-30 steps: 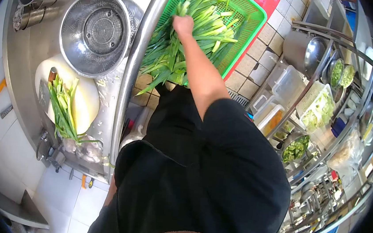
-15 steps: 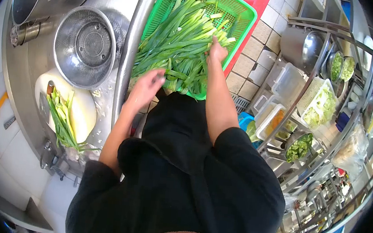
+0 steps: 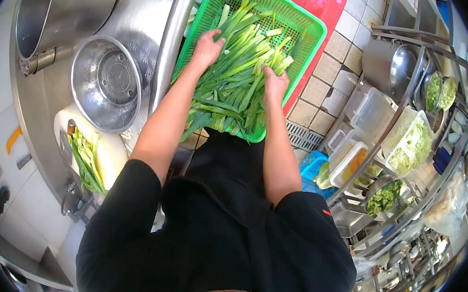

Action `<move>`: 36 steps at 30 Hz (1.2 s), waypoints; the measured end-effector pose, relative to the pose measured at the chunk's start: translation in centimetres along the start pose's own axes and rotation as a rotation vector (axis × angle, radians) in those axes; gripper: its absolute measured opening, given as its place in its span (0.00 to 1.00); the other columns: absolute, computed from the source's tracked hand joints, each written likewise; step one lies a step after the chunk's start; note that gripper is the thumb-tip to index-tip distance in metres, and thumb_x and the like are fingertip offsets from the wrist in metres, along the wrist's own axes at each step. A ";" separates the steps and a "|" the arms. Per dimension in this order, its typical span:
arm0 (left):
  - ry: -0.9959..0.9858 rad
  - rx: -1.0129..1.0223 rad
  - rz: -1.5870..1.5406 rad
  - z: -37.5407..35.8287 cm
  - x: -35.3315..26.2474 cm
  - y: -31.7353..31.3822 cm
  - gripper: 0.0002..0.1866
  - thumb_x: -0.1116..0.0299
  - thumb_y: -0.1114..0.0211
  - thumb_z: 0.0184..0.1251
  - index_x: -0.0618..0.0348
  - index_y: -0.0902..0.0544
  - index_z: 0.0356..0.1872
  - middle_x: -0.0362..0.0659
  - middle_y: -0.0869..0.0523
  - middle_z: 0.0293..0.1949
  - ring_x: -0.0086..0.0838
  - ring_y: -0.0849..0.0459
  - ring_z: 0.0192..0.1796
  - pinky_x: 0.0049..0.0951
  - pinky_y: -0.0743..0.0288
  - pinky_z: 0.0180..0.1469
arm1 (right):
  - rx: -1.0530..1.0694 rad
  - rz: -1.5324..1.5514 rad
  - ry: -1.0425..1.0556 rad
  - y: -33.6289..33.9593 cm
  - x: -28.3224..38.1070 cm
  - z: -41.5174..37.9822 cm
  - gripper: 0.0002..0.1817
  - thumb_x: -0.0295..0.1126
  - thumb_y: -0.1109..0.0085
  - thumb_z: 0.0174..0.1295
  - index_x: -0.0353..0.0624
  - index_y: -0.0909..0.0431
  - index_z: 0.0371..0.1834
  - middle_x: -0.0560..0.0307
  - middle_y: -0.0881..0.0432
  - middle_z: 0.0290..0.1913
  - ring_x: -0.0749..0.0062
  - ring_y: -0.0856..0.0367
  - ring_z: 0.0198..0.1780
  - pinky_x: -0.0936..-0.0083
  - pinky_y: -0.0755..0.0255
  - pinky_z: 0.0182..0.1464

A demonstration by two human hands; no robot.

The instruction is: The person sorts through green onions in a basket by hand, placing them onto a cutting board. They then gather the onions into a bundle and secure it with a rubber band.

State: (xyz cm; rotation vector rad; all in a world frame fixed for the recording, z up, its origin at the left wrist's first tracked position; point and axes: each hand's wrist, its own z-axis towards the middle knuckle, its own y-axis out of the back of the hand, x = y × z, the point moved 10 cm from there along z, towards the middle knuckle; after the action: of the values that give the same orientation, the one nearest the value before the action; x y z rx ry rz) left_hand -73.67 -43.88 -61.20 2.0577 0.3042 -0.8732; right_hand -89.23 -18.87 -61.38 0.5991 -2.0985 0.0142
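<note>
Both hands are down in the pile of long green scallion stalks that fills the green perforated plastic basket at the upper centre of the frame. The left hand lies on the pile's left side with fingers curled into the stalks; the right hand presses on the right side, fingers spread over the leaves. Whether either has a firm bunch I cannot tell.

The stalks are smooth, limp and overlapping, some hanging over the basket's near rim, so loose ones could slip out onto the beige tiled floor if a bunch is lifted unevenly. The basket's light mesh could also tip.

At left, a round perforated steel colander sits on the stainless counter, with more scallions on a white cutting board at lower left.
</note>
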 end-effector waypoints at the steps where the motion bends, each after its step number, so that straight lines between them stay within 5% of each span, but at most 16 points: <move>1: 0.016 0.065 0.022 1.5 0.4 -1.2 0.26 0.60 0.32 0.62 0.61 0.21 0.60 0.57 0.21 0.61 0.48 0.23 0.64 0.42 0.31 0.67 | 0.000 -0.008 0.021 0.0 -0.7 0.4 0.20 0.32 0.29 0.52 0.32 0.21 0.46 0.49 0.14 0.43 0.63 0.16 0.43 0.71 0.26 0.51; 5: -0.035 0.009 0.232 3.1 0.1 -2.6 0.38 0.57 0.30 0.60 0.62 0.32 0.70 0.56 0.27 0.67 0.49 0.30 0.70 0.43 0.36 0.71 | 0.013 -0.056 0.090 0.0 -0.5 0.8 0.18 0.31 0.32 0.55 0.33 0.22 0.46 0.50 0.14 0.42 0.65 0.16 0.41 0.70 0.25 0.49; 10: 0.159 0.027 0.262 1.1 2.8 -4.5 0.53 0.50 0.26 0.55 0.64 0.46 0.76 0.57 0.31 0.70 0.51 0.34 0.72 0.44 0.39 0.73 | 0.133 0.562 -0.378 -4.0 -4.5 -1.3 0.15 0.27 0.38 0.59 0.34 0.23 0.49 0.50 0.15 0.42 0.68 0.17 0.39 0.70 0.24 0.45; 15: 0.283 0.287 0.074 0.4 4.0 -6.8 0.48 0.44 0.22 0.45 0.66 0.27 0.64 0.57 0.14 0.52 0.47 0.16 0.56 0.42 0.27 0.64 | -0.093 0.257 -0.208 -4.6 -6.1 0.9 0.20 0.30 0.35 0.58 0.29 0.24 0.51 0.45 0.14 0.43 0.58 0.16 0.44 0.65 0.25 0.51; 18: 0.255 0.449 -0.083 1.2 4.2 -8.0 0.47 0.42 0.22 0.44 0.65 0.24 0.62 0.55 0.13 0.50 0.45 0.15 0.55 0.39 0.27 0.63 | 0.012 -0.141 -0.185 -6.3 -3.6 0.4 0.25 0.33 0.33 0.55 0.26 0.24 0.51 0.43 0.15 0.46 0.55 0.16 0.46 0.65 0.27 0.55; 22: 0.015 0.318 0.517 0.3 -1.2 -5.8 0.41 0.45 0.23 0.49 0.62 0.23 0.61 0.50 0.20 0.60 0.44 0.23 0.63 0.49 0.32 0.65 | -0.009 0.162 -0.340 -7.0 -4.2 0.2 0.31 0.36 0.32 0.55 0.25 0.28 0.58 0.40 0.19 0.55 0.62 0.23 0.59 0.62 0.30 0.61; 23: -0.058 0.200 0.492 -1.0 -2.2 -5.7 0.38 0.50 0.25 0.51 0.61 0.24 0.61 0.49 0.25 0.63 0.44 0.27 0.65 0.55 0.34 0.64 | 0.182 0.458 -0.395 -8.4 -3.7 -0.3 0.35 0.40 0.29 0.56 0.28 0.29 0.62 0.42 0.23 0.62 0.65 0.28 0.64 0.63 0.35 0.65; 26: -0.180 0.055 0.335 -6.6 -2.9 -7.8 0.35 0.63 0.31 0.55 0.61 0.30 0.65 0.49 0.24 0.63 0.42 0.26 0.64 0.54 0.36 0.63 | 0.319 0.390 -0.228 -8.3 -0.6 -1.4 0.37 0.43 0.27 0.57 0.31 0.29 0.65 0.49 0.23 0.62 0.65 0.28 0.63 0.65 0.36 0.66; 29: -0.158 0.136 0.418 -10.2 -4.0 -9.8 0.38 0.69 0.34 0.52 0.61 0.33 0.69 0.48 0.28 0.68 0.41 0.31 0.69 0.53 0.41 0.67 | 0.106 0.377 -0.287 -5.4 -3.5 -0.6 0.29 0.33 0.26 0.54 0.31 0.24 0.58 0.52 0.18 0.55 0.64 0.21 0.52 0.68 0.29 0.58; 32: -0.230 0.229 0.382 -13.1 -5.9 -9.4 0.44 0.69 0.35 0.53 0.62 0.41 0.74 0.52 0.32 0.72 0.45 0.36 0.73 0.51 0.47 0.72 | 0.095 0.423 -0.363 -3.3 -7.1 0.6 0.26 0.28 0.30 0.54 0.31 0.24 0.57 0.51 0.17 0.52 0.63 0.18 0.48 0.66 0.24 0.53; 36: -0.078 0.405 0.042 -12.4 -3.7 -8.0 0.48 0.48 0.28 0.56 0.57 0.39 0.76 0.49 0.31 0.73 0.41 0.34 0.74 0.47 0.51 0.74 | 0.276 0.506 -0.388 -2.4 -7.4 0.2 0.25 0.31 0.34 0.56 0.33 0.24 0.57 0.51 0.17 0.51 0.60 0.17 0.49 0.61 0.22 0.55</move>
State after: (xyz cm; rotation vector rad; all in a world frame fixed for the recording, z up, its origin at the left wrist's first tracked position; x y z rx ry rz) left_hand -74.51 -28.84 -58.86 2.3813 0.0403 -1.0527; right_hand -85.03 -18.00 -67.90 0.2218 -2.6017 0.5179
